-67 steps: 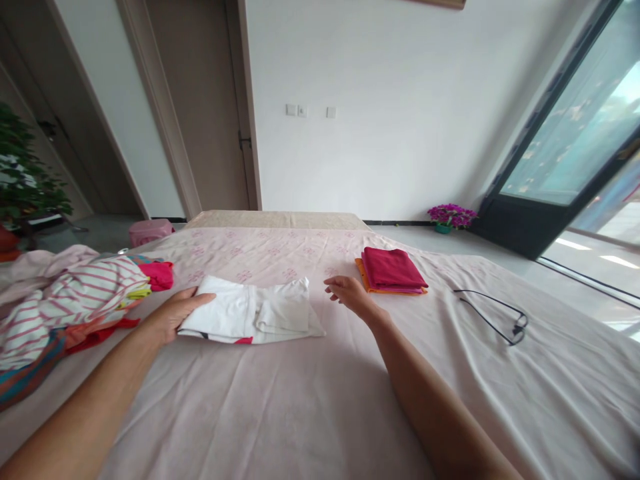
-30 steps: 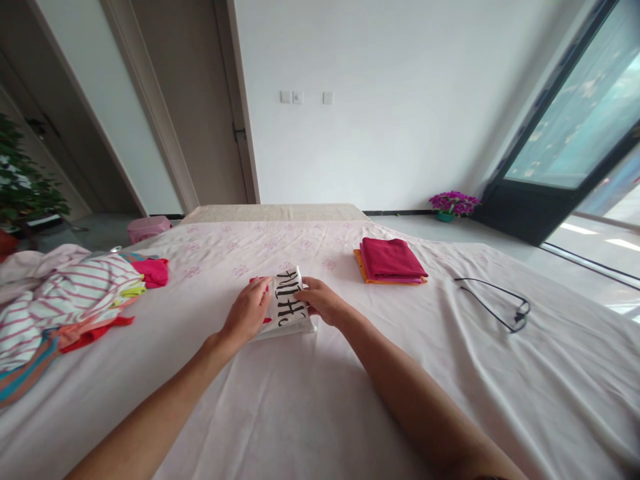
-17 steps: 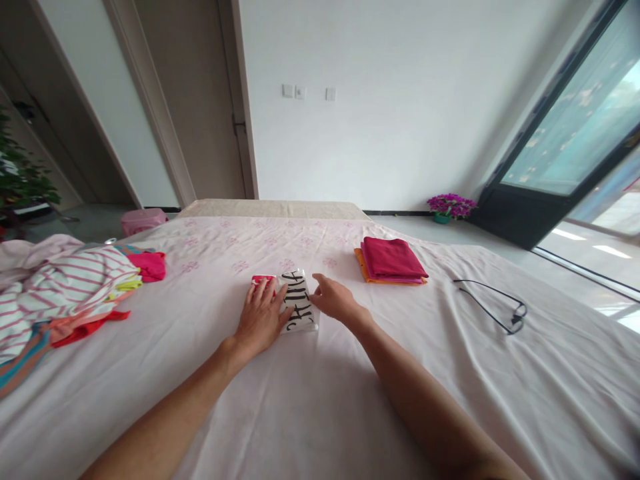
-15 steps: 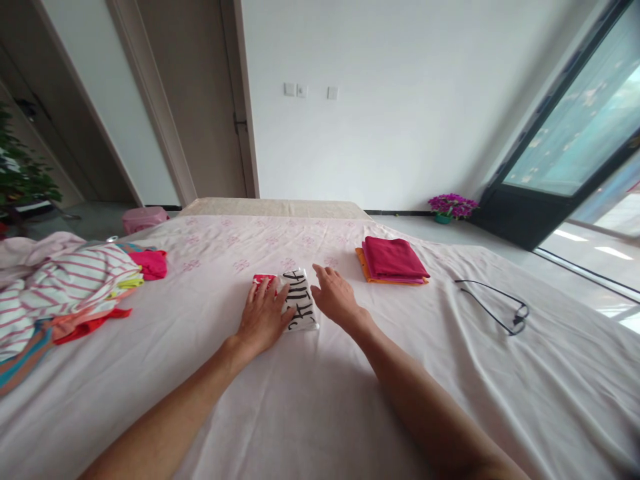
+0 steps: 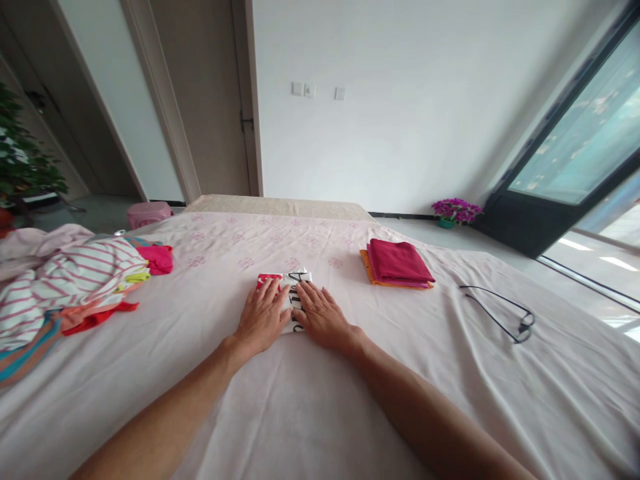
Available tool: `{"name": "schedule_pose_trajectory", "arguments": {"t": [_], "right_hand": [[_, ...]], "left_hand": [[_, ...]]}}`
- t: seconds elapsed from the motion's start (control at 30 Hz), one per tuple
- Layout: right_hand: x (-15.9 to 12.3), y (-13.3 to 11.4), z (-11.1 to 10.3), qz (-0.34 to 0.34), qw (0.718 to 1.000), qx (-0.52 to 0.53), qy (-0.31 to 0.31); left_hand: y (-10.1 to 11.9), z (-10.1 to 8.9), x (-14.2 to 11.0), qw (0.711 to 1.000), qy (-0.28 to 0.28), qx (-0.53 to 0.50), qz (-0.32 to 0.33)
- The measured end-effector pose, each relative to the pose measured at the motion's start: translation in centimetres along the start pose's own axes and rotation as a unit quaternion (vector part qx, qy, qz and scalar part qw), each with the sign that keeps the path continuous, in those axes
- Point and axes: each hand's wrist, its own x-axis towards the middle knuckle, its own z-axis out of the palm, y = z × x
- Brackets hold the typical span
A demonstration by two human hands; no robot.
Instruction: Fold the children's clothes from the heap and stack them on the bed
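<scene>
A small folded garment (image 5: 294, 301), white with black lettering and a red part at its left end, lies on the pale sheet in front of me. My left hand (image 5: 263, 315) rests flat over its left half, fingers stretched out. Over its right half lies my right hand (image 5: 325, 316), palm down with fingers extended. The two hands are side by side and hide much of the garment. Further right sits a stack of folded cloths (image 5: 400, 262), dark red on top with pink and orange beneath.
A loose heap of clothes (image 5: 80, 280) covers the left of the sheet (image 5: 280, 413). Black-framed glasses (image 5: 523, 323) lie at the right. Beyond the bed are a pink stool (image 5: 149, 213) and a pot of purple flowers (image 5: 455, 211).
My right hand has come down and left onto the right half of the folded garment. My left hand stays on its left half. The view has shifted slightly.
</scene>
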Motion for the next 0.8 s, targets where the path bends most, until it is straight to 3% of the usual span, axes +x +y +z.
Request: {"name": "schedule_pose_trajectory", "arguments": {"t": [0.17, 0.3, 0.4, 0.47, 0.6, 0.8], "right_hand": [[-0.5, 0.9, 0.1, -0.02, 1.0, 0.023, 0.004], [-1.6, 3.6, -0.7, -0.05, 0.994, 0.09, -0.025], [-2.6, 5.2, -2.2, -0.059, 0.98, 0.188, 0.011], [-3.3, 5.5, -3.3, -0.082, 0.972, 0.213, 0.053], [-4.2, 4.1, -5.0, -0.167, 0.977, 0.123, 0.044], [-3.8, 2.9, -4.8, -0.213, 0.977, -0.002, 0.01]], "left_hand": [[-1.6, 0.1, -1.2, 1.0, -0.01, -0.012, -0.009], [-4.1, 0.0, -3.3, 0.999, 0.01, -0.047, 0.001], [-5.5, -0.9, -5.0, 0.996, 0.061, -0.07, -0.015], [-5.5, -1.8, -5.9, 0.992, 0.093, -0.082, 0.008], [-4.1, -3.3, -6.3, 0.986, 0.078, -0.103, 0.103], [-3.7, -3.4, -6.0, 0.985, 0.073, -0.114, 0.107]]}}
